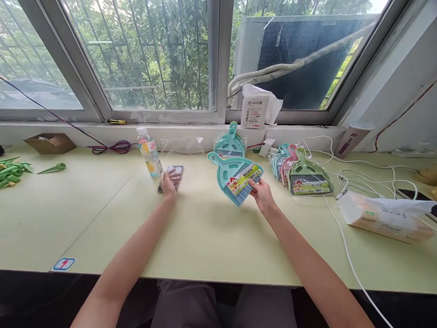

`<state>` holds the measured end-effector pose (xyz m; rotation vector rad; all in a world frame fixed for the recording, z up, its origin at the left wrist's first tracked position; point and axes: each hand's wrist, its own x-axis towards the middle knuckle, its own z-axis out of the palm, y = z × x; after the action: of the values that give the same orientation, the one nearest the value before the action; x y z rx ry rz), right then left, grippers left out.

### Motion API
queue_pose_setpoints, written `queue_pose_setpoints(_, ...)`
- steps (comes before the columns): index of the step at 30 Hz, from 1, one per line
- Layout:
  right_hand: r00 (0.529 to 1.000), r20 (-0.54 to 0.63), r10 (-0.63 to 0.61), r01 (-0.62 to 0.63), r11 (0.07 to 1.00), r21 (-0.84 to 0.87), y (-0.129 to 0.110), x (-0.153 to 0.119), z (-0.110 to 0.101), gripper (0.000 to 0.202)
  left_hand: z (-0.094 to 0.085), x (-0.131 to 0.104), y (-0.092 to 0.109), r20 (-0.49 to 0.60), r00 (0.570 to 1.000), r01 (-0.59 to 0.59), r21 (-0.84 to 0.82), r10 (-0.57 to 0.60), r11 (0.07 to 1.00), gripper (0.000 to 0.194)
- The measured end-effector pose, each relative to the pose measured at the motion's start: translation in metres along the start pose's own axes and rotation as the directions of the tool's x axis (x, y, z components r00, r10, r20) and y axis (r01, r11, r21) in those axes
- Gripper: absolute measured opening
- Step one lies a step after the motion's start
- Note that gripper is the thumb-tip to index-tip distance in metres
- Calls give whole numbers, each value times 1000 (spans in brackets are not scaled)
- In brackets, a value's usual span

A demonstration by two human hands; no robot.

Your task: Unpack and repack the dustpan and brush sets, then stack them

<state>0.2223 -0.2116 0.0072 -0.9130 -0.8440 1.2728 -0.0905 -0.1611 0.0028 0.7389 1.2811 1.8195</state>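
Observation:
My right hand (263, 196) grips a teal mini dustpan and brush set (223, 176) by its lower right corner. The set is raised and tilted, its handle to the upper left, with a printed label across the brush's blue bristles. My left hand (167, 185) is closed over the left side of a dark, shiny phone (177, 176) on the table; the fingertips are partly hidden. Just behind that hand stands a clear water bottle (150, 153) with a white cap. Behind the held set, a stack of similar teal sets (231, 140) leans near the sill.
Right of centre are more dustpan sets (309, 179) in blue, pink and green. A tissue pack (385, 215) and tangled white cables (365, 176) lie at the right. Green cone-shaped pieces (10, 173) and a brown cardboard box (50, 144) are at the left.

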Motion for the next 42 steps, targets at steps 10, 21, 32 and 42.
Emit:
queue_pose_setpoints(10,997,-53,62,-62,998,3,11,0,-2,23,23,-44,-20,16,996,-90,103,89,991,71)
queue_pose_setpoints(21,996,46,82,-79,996,-51,18,-4,6,22,33,-76,-5,478,872,-115,-8,105,993,66)
queue_pose_setpoints(32,976,55,209,-193,959,-209,24,2,5,19,31,-85,-9,719,642,136,235,-267,962,66)
queue_pose_setpoints(42,990,-136,-44,-80,619,-782,-1,20,-26,29,32,-69,-19,557,818,66,157,-143,985,32)
